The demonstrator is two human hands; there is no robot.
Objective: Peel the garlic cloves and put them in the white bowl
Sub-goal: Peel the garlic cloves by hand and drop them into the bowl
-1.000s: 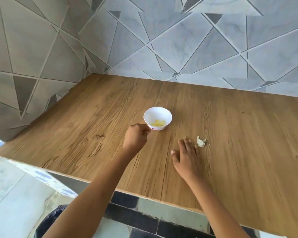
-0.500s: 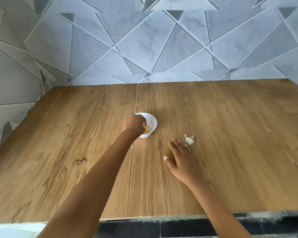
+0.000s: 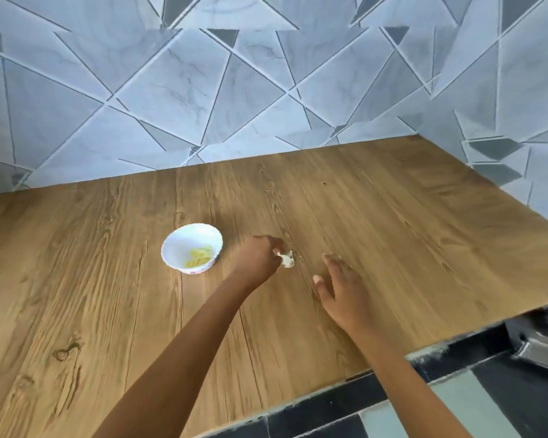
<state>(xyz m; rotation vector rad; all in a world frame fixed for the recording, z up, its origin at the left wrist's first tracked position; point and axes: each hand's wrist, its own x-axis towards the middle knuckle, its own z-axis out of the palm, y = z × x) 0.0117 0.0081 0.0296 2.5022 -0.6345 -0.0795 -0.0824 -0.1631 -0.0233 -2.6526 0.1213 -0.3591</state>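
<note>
A small white bowl (image 3: 184, 245) stands on the wooden table (image 3: 392, 235) and holds several pale yellow peeled cloves (image 3: 200, 257). To its right my left hand (image 3: 257, 259) has its fingers curled and pinches a whitish piece of garlic with loose skin (image 3: 287, 258) that lies on the table. My right hand (image 3: 342, 289) rests flat on the table a little right of the garlic, fingers spread, holding nothing.
A tiled wall (image 3: 266, 90) with a triangle pattern runs along the table's far edge and right side. The near edge of the table drops to a dark tiled floor (image 3: 487, 399). A metal object (image 3: 538, 339) sits at the lower right, off the table.
My left hand left the bowl and moved right to the garlic piece, which it now pinches. My right hand stays flat on the table. The camera view has shifted.
</note>
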